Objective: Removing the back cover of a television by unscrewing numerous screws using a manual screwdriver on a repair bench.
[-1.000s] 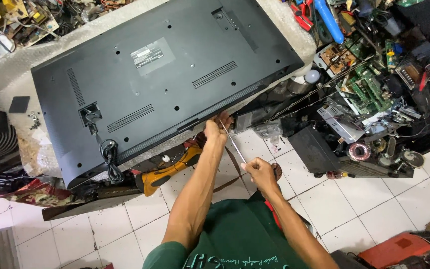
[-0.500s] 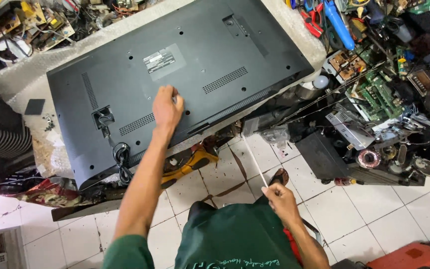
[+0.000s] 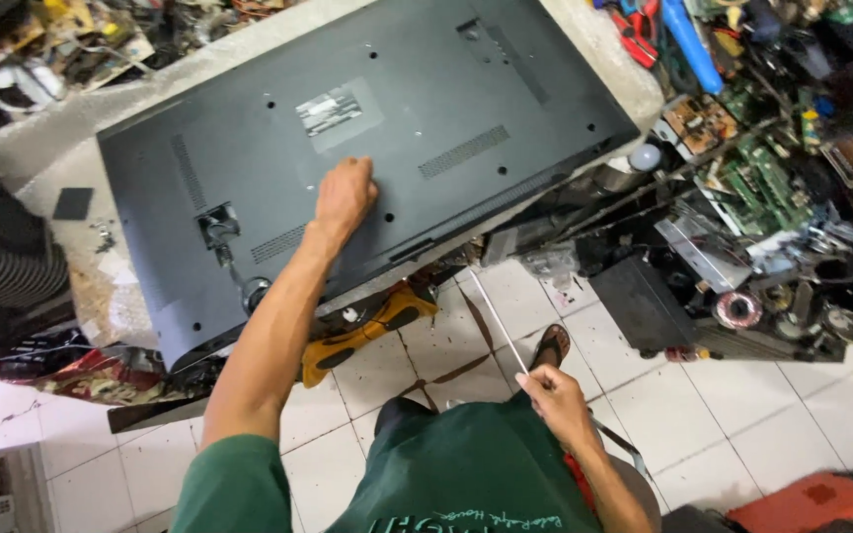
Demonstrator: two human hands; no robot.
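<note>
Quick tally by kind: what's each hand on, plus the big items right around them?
Television, face down: 1
Long thin screwdriver: 1
Yellow tool under the bench: 1
Hands: 2, left hand on the television, right hand holding the screwdriver
Total: 5

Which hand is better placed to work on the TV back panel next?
Left. The left hand already rests, closed, on the back panel near its middle screw holes. The right hand is down by the person's lap, off the panel, holding a long thin tool, likely a screwdriver.
</note>
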